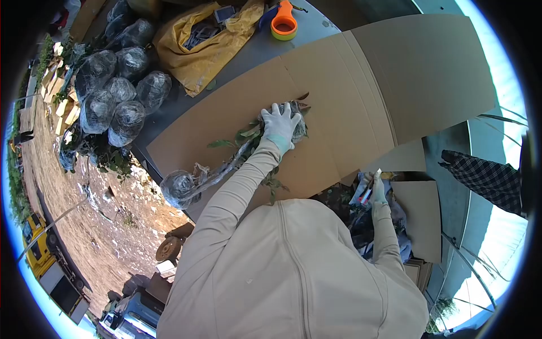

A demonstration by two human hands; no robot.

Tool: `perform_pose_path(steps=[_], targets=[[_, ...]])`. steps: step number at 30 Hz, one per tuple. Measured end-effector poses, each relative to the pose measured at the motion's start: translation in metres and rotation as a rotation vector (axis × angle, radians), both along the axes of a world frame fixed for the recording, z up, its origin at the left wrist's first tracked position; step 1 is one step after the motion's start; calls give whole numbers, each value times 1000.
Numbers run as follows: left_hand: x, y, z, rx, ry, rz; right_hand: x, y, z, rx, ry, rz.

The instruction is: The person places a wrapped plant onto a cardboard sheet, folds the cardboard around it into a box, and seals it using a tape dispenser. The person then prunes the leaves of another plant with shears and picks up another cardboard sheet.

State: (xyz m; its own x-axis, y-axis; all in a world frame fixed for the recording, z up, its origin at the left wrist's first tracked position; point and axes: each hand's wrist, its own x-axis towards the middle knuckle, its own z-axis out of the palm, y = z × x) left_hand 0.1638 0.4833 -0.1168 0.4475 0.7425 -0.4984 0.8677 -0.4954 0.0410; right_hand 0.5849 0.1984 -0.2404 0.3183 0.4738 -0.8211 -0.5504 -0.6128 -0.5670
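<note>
My left hand (280,125), in a whitish glove, grips a plastic-wrapped root ball (298,121) from above, fingers spread over it. The bundle lies on a flat cardboard sheet (333,107), with green leaves (248,133) beside it. Below my left forearm, another plastic-wrapped ball (179,189) sits at the sheet's edge, with twisted plastic running from it. My right hand (377,192), also gloved, is over an open carton with its fingers closed. Something small and pale shows at its fingertips, too small to name. Red, white and blue packaging (361,198) is next to it.
Several wrapped root balls (121,90) are heaped at the upper left. A yellow sack (209,45) and an orange tape roll (284,22) lie on the dark table. A carton flap (418,217) stands at right, near a plaid sleeve (485,181).
</note>
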Motion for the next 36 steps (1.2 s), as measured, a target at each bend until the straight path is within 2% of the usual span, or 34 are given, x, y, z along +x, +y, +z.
perform_pose_path(steps=[2,5,6,9,12,14,16,18,20,22,26,29,32,35,36], targets=[[4,6,11,-36,64,-31,-33,61,0,203,-223,-106],[7,3,10,-31,97,-43,-54,89,44,21,-247,-63],[8,4,10,-40,110,-45,-55,89,70,97,-181,-52],[8,5,7,-31,74,-19,-114,108,186,168,-436,-41],[9,4,12,-51,103,-19,-149,133,244,358,-556,-110],[10,2,3,-13,95,-16,-142,151,286,457,-718,-94],[9,0,1,-11,83,-7,-112,172,343,578,-769,-148],[9,3,5,-32,61,10,-4,164,373,464,-661,-149],[9,3,5,-34,64,4,140,139,359,453,-807,72],[6,3,9,-26,62,-2,219,109,358,346,-834,78],[-9,14,21,-129,-163,53,334,39,346,241,-991,218],[-26,15,6,-42,-497,170,351,17,328,192,-982,150],[-63,6,28,188,-790,307,364,11,258,202,-906,142],[-132,-17,53,437,-988,472,369,23,147,118,-956,180],[-160,-30,62,581,-1002,600,367,20,90,86,-990,186]])
